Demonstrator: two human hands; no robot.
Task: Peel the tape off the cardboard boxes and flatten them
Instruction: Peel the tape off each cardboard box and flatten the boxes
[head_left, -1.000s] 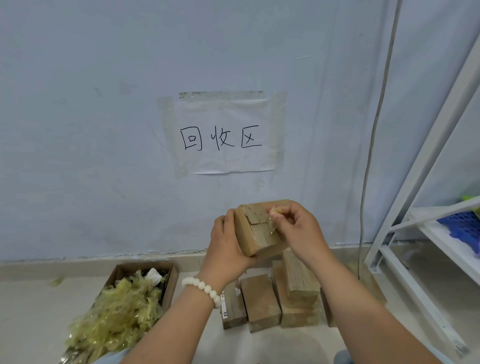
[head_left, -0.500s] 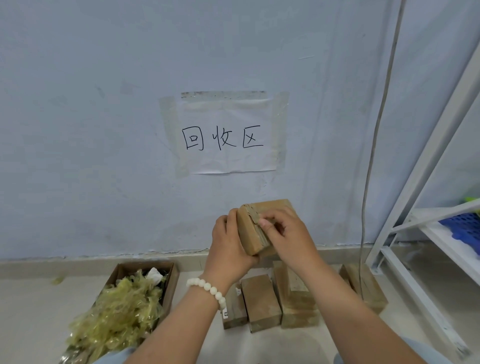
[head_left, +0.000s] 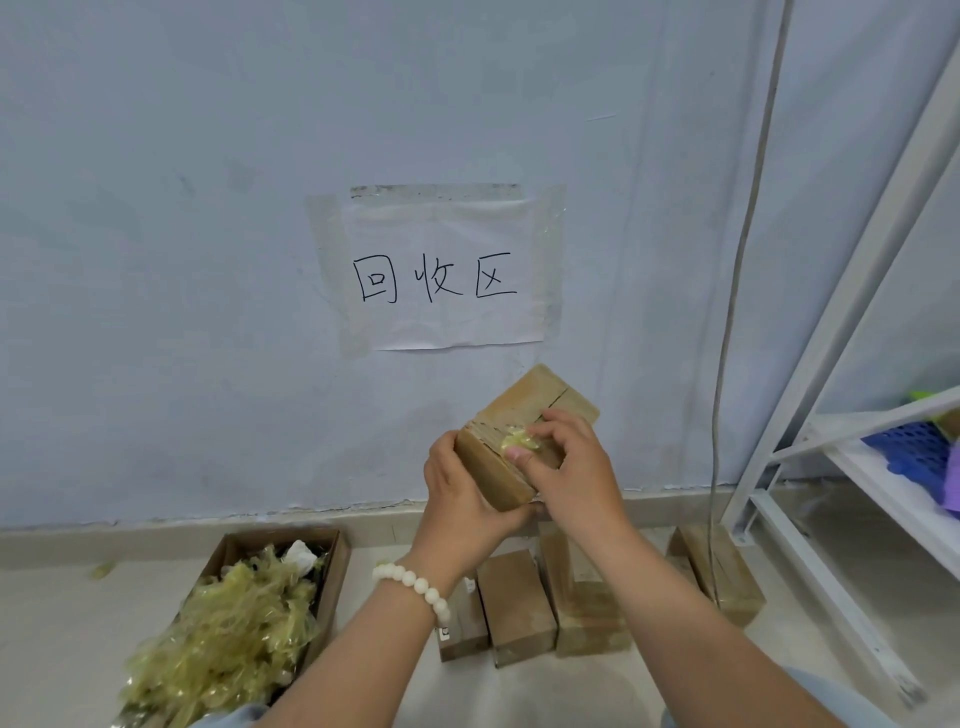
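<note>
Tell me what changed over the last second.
The box was turned in the hands, a broad face now up. The right hand now pinches a wad of peeled tape on it. The left hand still grips the box; floor boxes unmoved.

Soft, even, bright light; faint shadows. Wide-angle bending bows the shelf frame (head_left: 852, 291) at 3 o'clock; focus slightly soft.
</note>
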